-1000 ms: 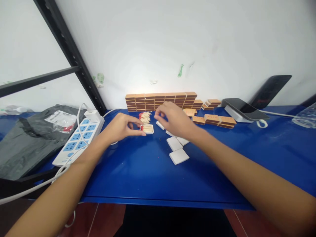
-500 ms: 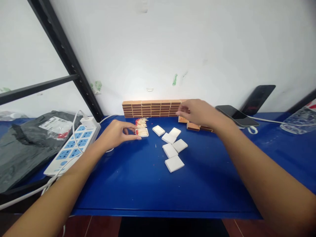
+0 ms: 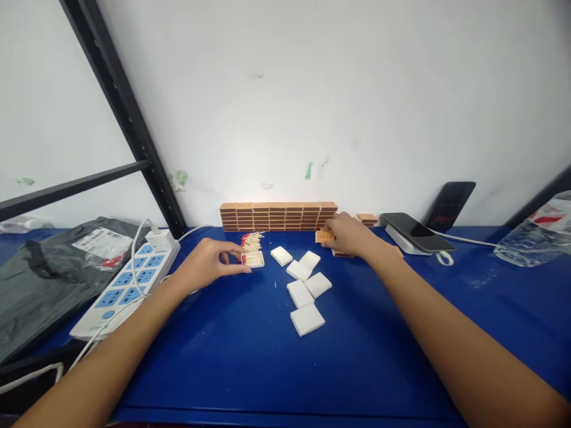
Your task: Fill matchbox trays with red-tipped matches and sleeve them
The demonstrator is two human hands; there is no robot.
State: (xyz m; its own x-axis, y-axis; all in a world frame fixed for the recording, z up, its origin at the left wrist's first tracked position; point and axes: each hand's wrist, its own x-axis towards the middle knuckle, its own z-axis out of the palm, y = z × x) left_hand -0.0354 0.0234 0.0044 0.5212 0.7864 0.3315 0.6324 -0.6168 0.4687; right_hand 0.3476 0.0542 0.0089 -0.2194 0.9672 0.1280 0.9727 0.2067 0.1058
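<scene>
My left hand (image 3: 209,261) pinches a small white tray filled with matches (image 3: 253,259) on the blue table (image 3: 232,351). Just behind the tray lies a loose pile of red-tipped matches (image 3: 252,241). My right hand (image 3: 350,233) is closed on an orange matchbox sleeve (image 3: 323,236), held just off the table near the right end of a low wall of stacked orange matchboxes (image 3: 276,216). Several empty white trays (image 3: 303,285) lie between my hands.
A white and blue power strip (image 3: 127,279) with cables and a dark plastic bag (image 3: 40,279) lie at the left. A phone on a stand (image 3: 417,233), another dark phone (image 3: 448,205) and a clear bag (image 3: 530,241) are at the right. A black frame (image 3: 120,113) rises at the left.
My right hand left the match pile, swung right to the loose orange boxes and closed on one. My left hand stayed on the filled tray. The view tilted upward.
</scene>
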